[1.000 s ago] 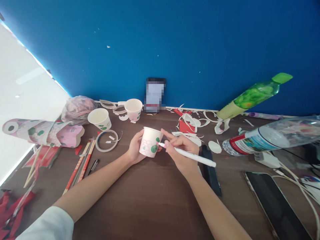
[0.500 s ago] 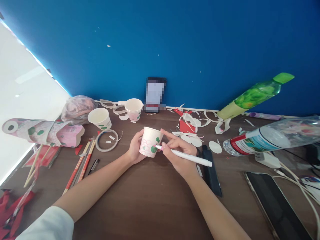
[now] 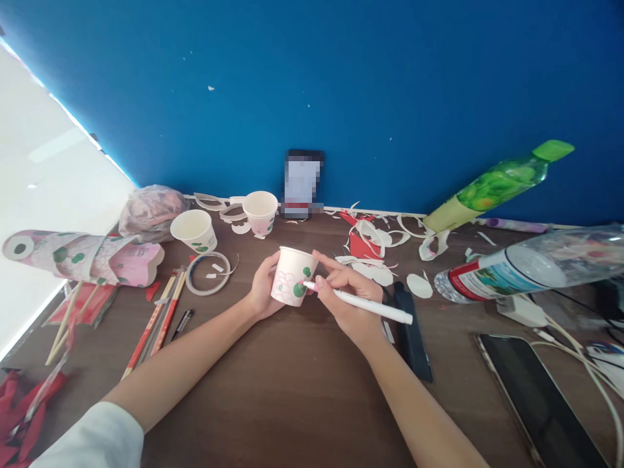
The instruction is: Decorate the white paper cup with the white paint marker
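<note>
One brown wooden tabletop (image 3: 292, 403) fills the lower half of the frame, backed by a deep blue wall (image 3: 341, 84); a pale white surface (image 3: 43, 182) closes the left edge. Paper scraps (image 3: 375, 237) litter the far centre. Two spare cups (image 3: 195, 231) stand upper left of centre beside a tape ring (image 3: 208, 273), with chopsticks (image 3: 160, 318) and a decorated paper tube (image 3: 82, 257) further left. A green bottle (image 3: 497, 185) and a clear bottle (image 3: 526, 266) appear at right, both shown leaning.

A device (image 3: 302, 184) propped against the wall is pixelated and unreadable. A dark screen (image 3: 536, 396) at lower right is cut off by the frame edge. A black object (image 3: 412, 331) lies partly behind the right hand and cannot be identified. Whether the held cup's base rests on the table cannot be told.

At centre frame, the left hand (image 3: 263, 292) curls its fingers round the left side of the paper cup (image 3: 291, 276), gripping it with the mouth upward and slightly tilted. The right hand (image 3: 348, 299) has its fingers closed in a writing grip on a white marker (image 3: 370, 305), whose pink tip touches the cup's side near a green spot; the index finger reaches toward the cup's right side.
</note>
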Tool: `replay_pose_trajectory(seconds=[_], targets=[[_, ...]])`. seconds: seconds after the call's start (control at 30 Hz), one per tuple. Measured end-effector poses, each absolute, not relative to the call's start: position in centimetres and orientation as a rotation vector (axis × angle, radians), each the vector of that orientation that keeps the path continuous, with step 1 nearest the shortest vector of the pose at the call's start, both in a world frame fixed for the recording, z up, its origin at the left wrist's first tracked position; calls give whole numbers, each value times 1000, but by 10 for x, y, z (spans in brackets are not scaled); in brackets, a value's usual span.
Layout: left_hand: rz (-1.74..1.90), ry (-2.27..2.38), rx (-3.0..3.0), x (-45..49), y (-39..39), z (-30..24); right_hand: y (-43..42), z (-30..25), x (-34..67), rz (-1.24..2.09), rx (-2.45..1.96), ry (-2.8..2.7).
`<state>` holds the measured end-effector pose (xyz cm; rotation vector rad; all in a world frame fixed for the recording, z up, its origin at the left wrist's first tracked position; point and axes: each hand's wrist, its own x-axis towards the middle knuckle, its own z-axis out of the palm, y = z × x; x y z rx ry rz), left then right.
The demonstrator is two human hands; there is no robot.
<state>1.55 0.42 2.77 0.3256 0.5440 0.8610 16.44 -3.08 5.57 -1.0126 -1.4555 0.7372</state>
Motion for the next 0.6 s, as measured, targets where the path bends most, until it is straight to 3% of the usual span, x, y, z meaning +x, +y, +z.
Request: replay_pose_trajectory(seconds=[0.6], targets=[[868,536,293,15,4,29,-29,46,167,743,-977,-1477]])
